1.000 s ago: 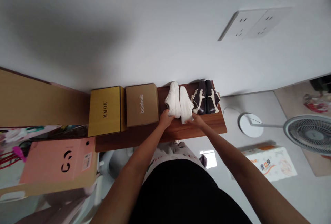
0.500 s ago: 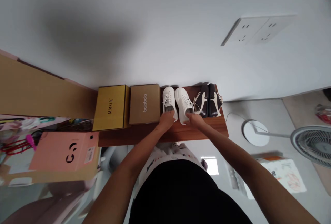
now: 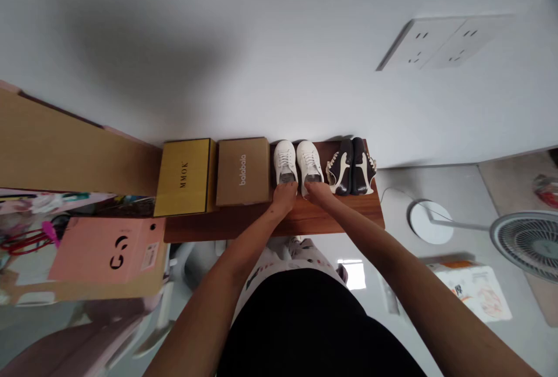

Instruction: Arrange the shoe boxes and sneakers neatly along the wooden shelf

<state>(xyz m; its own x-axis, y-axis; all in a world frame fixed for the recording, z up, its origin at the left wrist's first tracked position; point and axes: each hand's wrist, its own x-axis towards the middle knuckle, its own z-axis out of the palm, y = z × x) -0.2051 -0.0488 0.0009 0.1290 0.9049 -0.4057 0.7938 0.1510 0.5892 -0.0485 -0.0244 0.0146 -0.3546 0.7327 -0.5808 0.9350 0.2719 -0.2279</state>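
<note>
Two white lace-up sneakers stand side by side on a brown wooden shelf (image 3: pixel 279 225), toes toward the wall. My left hand (image 3: pixel 285 196) is closed on the heel of the left white sneaker (image 3: pixel 285 156). The heel of the right white sneaker (image 3: pixel 309 157) is gripped by my right hand (image 3: pixel 317 192). To the right of them sits a pair of dark brown and cream shoes (image 3: pixel 352 168), close together. A brown shoebox (image 3: pixel 243 171) marked "balabala" lies just left of the white pair.
A yellow shoebox (image 3: pixel 183 176) adjoins the brown one. At the lower left is a pink box (image 3: pixel 100 249) near cluttered items. A white fan (image 3: pixel 532 246) stands on the right, beside a white package (image 3: pixel 475 293). The wall carries a socket plate (image 3: pixel 444 42).
The right white sneaker has turned straighter and shifted left, closer to its mate, with my right hand on it. My left hand stays at the left sneaker's heel.
</note>
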